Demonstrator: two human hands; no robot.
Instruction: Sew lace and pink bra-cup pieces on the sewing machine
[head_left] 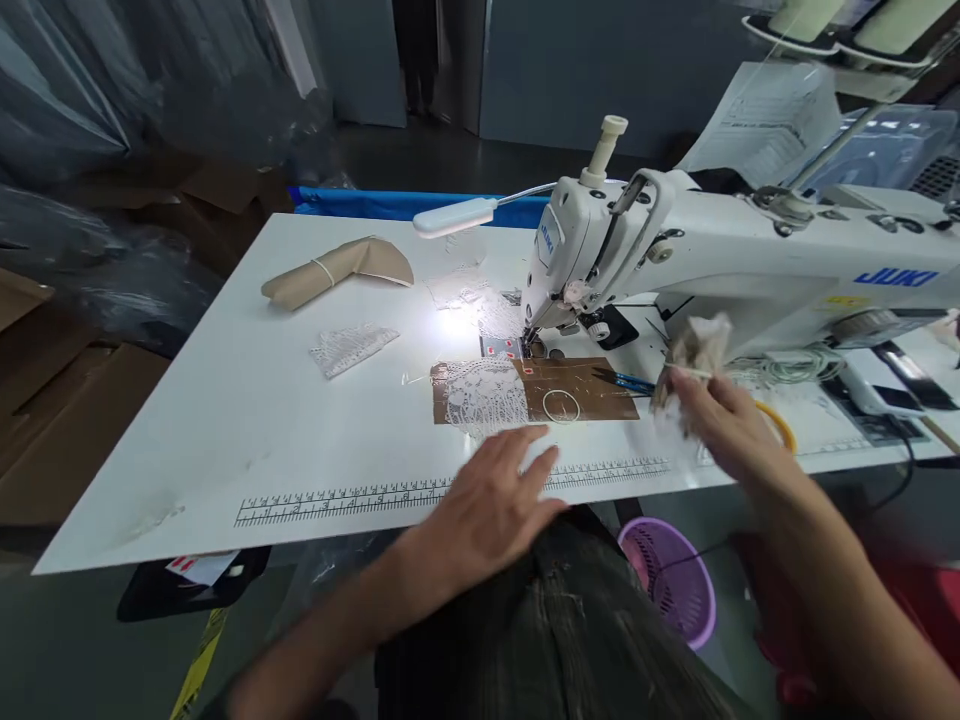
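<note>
Left hand (491, 500) lies flat at the near edge of the desk (247, 420), palm down, fingers spread and pointing toward the needle, nothing in its grip; its forearm runs in from low on the left. The fingertips sit just short of a white lace piece (484, 395) that lies on a brown sheet (592, 392) in front of the sewing machine (675, 260). A printed ruler strip (360, 497) runs along the desk's front edge, passing under that hand.

Right hand (720, 420) is up over the desk's right side, wrist bent, fingers pinched around a pale bunch of fabric (694, 355) held just in front of the machine's arm; the motion blurs it, so I cannot tell how it is folded. Beneath that hand sit a yellow ring (780, 425) and a coil of pale cord (787, 365).

Room to move: the left half of the desk is wide open, with only a small lace scrap (349, 347) and a beige banded bundle (337, 270) well apart from the hands. The right half is crowded by the machine body and cables. The machine's lamp (454, 217) throws a bright patch by the needle. Below the near edge, a purple basket (667, 580) stands between the two forearms, beside the person's dark lap.
</note>
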